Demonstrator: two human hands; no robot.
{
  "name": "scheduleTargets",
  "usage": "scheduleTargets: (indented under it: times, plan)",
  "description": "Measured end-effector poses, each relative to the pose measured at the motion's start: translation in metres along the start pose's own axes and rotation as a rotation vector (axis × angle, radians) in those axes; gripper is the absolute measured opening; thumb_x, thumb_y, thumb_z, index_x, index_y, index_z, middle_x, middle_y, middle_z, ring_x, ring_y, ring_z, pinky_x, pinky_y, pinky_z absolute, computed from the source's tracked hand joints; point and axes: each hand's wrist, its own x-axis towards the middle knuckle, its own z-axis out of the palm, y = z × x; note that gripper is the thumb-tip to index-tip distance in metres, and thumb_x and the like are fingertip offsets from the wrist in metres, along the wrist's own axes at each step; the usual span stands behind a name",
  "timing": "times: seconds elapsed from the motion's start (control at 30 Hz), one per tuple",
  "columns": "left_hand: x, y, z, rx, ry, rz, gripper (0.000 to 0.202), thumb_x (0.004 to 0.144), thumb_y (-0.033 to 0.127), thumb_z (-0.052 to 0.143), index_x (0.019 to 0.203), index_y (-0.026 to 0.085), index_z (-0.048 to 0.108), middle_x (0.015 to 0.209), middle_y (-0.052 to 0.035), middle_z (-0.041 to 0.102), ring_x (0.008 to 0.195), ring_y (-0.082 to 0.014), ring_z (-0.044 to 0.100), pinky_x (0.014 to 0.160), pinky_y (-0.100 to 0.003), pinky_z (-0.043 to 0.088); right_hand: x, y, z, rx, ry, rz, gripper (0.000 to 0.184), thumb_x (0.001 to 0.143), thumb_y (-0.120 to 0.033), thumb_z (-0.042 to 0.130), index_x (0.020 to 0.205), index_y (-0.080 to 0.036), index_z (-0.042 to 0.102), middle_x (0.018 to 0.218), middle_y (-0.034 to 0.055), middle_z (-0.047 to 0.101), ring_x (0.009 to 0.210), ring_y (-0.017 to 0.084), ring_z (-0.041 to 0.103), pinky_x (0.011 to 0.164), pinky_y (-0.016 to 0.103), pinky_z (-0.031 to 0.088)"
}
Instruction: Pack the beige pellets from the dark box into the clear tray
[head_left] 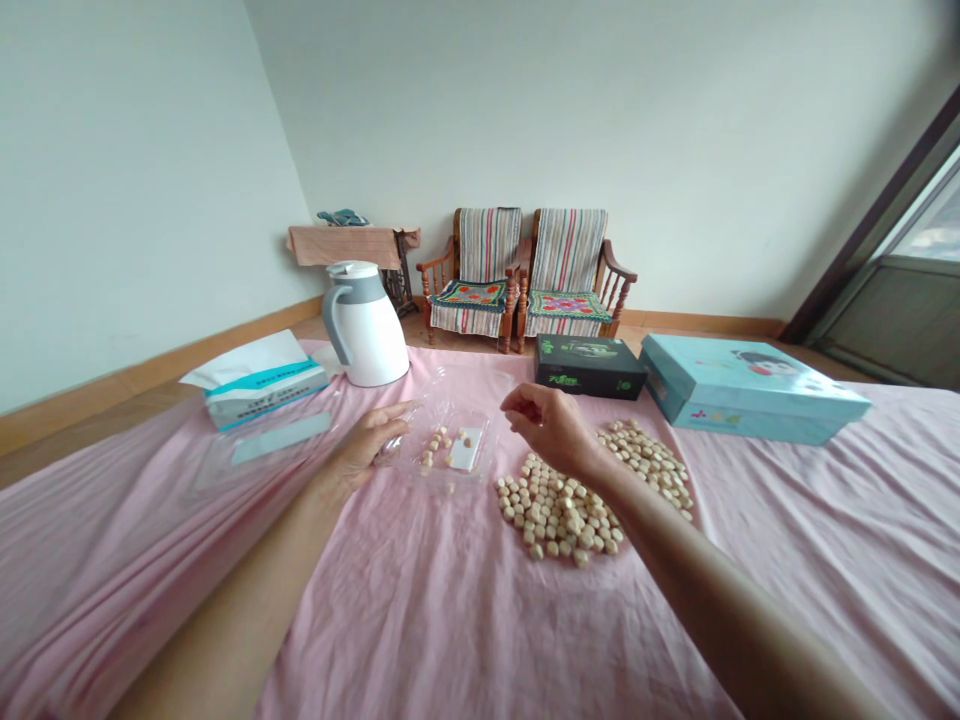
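A clear plastic container (486, 450) with its lid folded back lies on the pink cloth in front of me. Inside it are several small pale beige pieces (435, 440), rounded like little biscuits or wooden beads, and a white label (466, 455). My left hand (367, 442) grips the container's left edge between thumb and fingers. Just right of the container, my right hand (553, 428) hovers with its fingers pinched together; whatever they may hold is hidden. Beneath and beside that hand spreads a large heap of the same beige pieces (562, 510).
Behind my left hand stand a white-and-grey jug (375, 335), a tissue pack (262, 385) and another clear plastic container (281, 440). A black box (589, 368) and a light-blue box (750, 390) sit at the back right. Two chairs (566, 270) are against the wall.
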Motion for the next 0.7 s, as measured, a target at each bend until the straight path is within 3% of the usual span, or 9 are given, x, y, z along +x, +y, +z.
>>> scheduleTargets:
  times: [0.17,0.3,0.5,0.7]
  plan:
    - [0.001,-0.001,-0.001,0.012,-0.009,0.007,0.064,0.065,0.029,0.067,0.125,0.009,0.056,0.046,0.0100,0.036,0.037,-0.0034,0.027,0.038,-0.018,0.013,-0.018,0.014,0.008,-0.269,-0.333,-0.032,0.017,0.072,-0.010,0.054,0.079,-0.016,0.068,0.077,0.0052,0.070,0.071,0.015,0.061,0.066,0.024,0.042]
    - [0.002,-0.003,-0.003,0.039,0.007,0.002,0.067,0.066,0.030,0.068,0.128,0.008,0.054,0.047,0.0100,0.036,0.037,-0.0031,0.025,0.038,-0.018,0.013,-0.026,0.010,0.023,-0.504,-0.462,-0.056,0.019,0.077,-0.019,0.055,0.089,-0.016,0.068,0.088,0.0114,0.070,0.086,0.023,0.063,0.072,0.030,0.044]
    - [0.000,-0.001,-0.001,0.006,-0.015,0.018,0.062,0.067,0.027,0.066,0.125,0.010,0.057,0.047,0.0092,0.039,0.037,-0.0032,0.029,0.039,-0.018,0.016,-0.022,-0.001,0.034,-0.647,-0.550,-0.038,0.025,0.074,-0.010,0.049,0.090,-0.014,0.067,0.094,0.0138,0.070,0.087,0.025,0.065,0.072,0.031,0.044]
    - [0.001,-0.002,-0.001,-0.021,-0.015,0.010,0.062,0.066,0.025,0.067,0.125,0.010,0.057,0.048,0.0082,0.043,0.038,-0.0040,0.033,0.040,-0.017,0.020,-0.014,0.009,0.009,-0.449,-0.464,0.021,0.018,0.066,-0.009,0.053,0.079,-0.015,0.064,0.082,0.0090,0.068,0.078,0.019,0.061,0.067,0.027,0.041]
